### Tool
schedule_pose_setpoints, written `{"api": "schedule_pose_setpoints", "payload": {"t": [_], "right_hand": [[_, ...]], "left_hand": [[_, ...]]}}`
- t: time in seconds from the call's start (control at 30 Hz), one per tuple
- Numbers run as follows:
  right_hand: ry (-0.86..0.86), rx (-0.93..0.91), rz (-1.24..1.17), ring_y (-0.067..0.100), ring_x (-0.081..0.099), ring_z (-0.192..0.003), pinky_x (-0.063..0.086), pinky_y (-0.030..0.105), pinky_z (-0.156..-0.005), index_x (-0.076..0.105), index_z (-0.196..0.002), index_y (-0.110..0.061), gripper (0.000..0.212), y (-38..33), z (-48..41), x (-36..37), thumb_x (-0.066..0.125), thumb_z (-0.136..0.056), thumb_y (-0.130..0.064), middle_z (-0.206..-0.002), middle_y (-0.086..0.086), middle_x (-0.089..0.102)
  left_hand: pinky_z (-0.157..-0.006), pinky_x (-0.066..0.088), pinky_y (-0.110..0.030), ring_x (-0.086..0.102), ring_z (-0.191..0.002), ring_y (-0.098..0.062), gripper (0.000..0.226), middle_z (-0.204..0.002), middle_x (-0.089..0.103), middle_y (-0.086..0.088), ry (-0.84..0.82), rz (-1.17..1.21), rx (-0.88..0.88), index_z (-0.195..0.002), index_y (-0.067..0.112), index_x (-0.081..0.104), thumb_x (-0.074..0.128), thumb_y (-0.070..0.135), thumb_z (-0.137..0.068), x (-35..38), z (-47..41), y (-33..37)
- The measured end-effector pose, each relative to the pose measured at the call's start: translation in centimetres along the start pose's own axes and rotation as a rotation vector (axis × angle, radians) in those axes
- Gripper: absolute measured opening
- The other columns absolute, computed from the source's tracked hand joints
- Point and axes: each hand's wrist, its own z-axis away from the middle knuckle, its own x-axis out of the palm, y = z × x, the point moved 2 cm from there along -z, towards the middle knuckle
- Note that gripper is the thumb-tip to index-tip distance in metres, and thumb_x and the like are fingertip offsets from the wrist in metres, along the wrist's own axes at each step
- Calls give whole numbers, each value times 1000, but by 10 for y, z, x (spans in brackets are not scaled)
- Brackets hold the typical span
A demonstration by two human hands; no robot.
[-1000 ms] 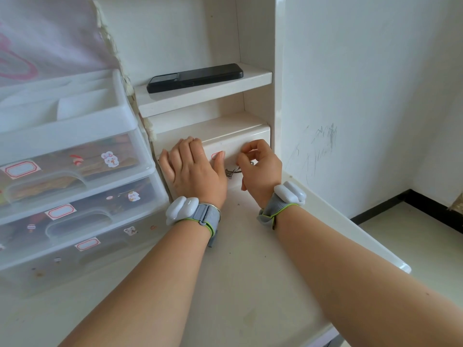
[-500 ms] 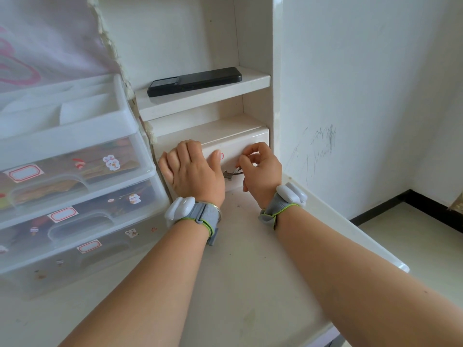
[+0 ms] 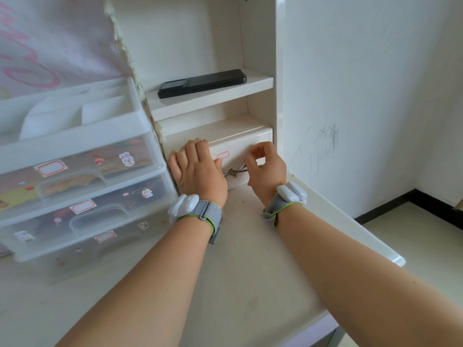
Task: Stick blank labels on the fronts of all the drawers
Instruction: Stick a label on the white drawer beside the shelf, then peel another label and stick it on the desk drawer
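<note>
Four red-bordered blank labels show in the head view. Three sit on the fronts of the clear plastic drawers [image 3: 82,186] at the left: the top label [image 3: 50,168], the middle label [image 3: 82,206] and the bottom label [image 3: 105,237]. The fourth label [image 3: 223,155] is stuck on the front of the small white drawer [image 3: 240,146] built into the cabinet, under the shelf [image 3: 213,96] where a black phone [image 3: 202,83] lies flat.

The left hand [image 3: 198,169] lies flat against the left part of that white drawer front, its grip open, the thumb tip just below the fourth label. The right hand [image 3: 266,169] is beside it, fingers curled with thumb and forefinger pinched together; whether they hold anything I cannot tell. A small metal key [image 3: 231,172] hangs from the drawer front between the hands. Both wrists carry grey bands above the cream tabletop [image 3: 200,284].
</note>
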Motion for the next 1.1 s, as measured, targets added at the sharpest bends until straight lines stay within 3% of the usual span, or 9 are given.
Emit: {"api": "schedule_pose_setpoints", "payload": {"t": [0.07, 0.13, 0.23, 0.33, 0.5, 0.63, 0.8, 0.9, 1.1], "right_hand": [[60, -36, 66, 25, 62, -68, 50, 34, -63, 48, -90, -34, 8, -1, 4, -6, 50, -84, -28, -90, -15, 56], [105, -55, 129, 23, 58, -70, 39, 28, -61, 50, -98, -26, 12, -5, 10, -13, 51, -86, -23, -97, -9, 51], [58, -72, 208, 18, 52, -73, 34, 25, -60, 52, -102, -19, 14, -14, 28, -18, 51, -88, -20, -98, -6, 48], [-107, -56, 295, 19, 53, -74, 37, 28, -63, 51, -102, -20, 14, -22, 49, -14, 49, -88, -20, -96, -5, 54], [-359, -15, 402, 19, 57, -76, 41, 28, -61, 49, -100, -23, 12, -39, 93, -4, 47, -89, -28, -87, -7, 60], [-481, 30, 393, 17, 58, -82, 44, 28, -66, 49, -106, -22, 21, -50, 127, 11, 51, -89, -33, -91, -10, 60], [-603, 1, 466, 19, 52, -108, 42, 31, -83, 49, -115, -25, 32, -60, 160, 39, 53, -86, -38, -111, -6, 62], [-559, -15, 646, 26, 43, -116, 38, 37, -93, 46, -123, -23, 44, -64, 167, 48, 53, -85, -45, -122, 3, 56], [-424, -4, 860, 30, 44, -109, 32, 38, -83, 42, -118, -14, 68, -65, 171, 61, 49, -78, -68, -114, 9, 52]], "left_hand": [[-111, 3, -39, 40, -128, -30, 45, -134, 49, -10, -96, 1, 14, -125, 10, 48, 60, 16, -82, -9, 1, 0], [-114, -8, -37, 17, -142, -23, 53, -153, 24, -8, -220, -9, 28, -142, 9, 28, 47, 13, -92, -17, 4, -1], [-116, -8, -35, -4, -145, -21, 61, -158, -3, -7, -318, 32, 6, -147, 6, 8, 38, 4, -94, -40, 12, -4], [-116, 2, -29, -1, -145, -22, 54, -158, 1, -8, -418, 183, 45, -146, 7, 17, 35, 3, -95, -67, 28, -5], [-111, 11, -21, 23, -139, -25, 43, -149, 31, -12, -398, 327, 50, -137, 4, 40, 41, 3, -94, -122, 65, -39], [-109, 25, -34, 36, -131, -31, 43, -139, 43, -17, -523, 249, -174, -133, 2, 44, 51, 10, -91, -148, 92, -93], [-106, 31, -43, 34, -132, -32, 53, -145, 36, -10, -681, -78, -383, -138, 9, 35, 48, 30, -91, -161, 118, -141], [-114, 18, -44, 20, -141, -27, 56, -155, 18, -8, -787, -170, -405, -141, 14, 30, 38, 42, -94, -160, 131, -156], [-116, 6, -49, -1, -145, -28, 54, -159, 0, -3, -919, -312, -350, -147, 15, 10, 15, 39, -99, -154, 141, -150]]}}
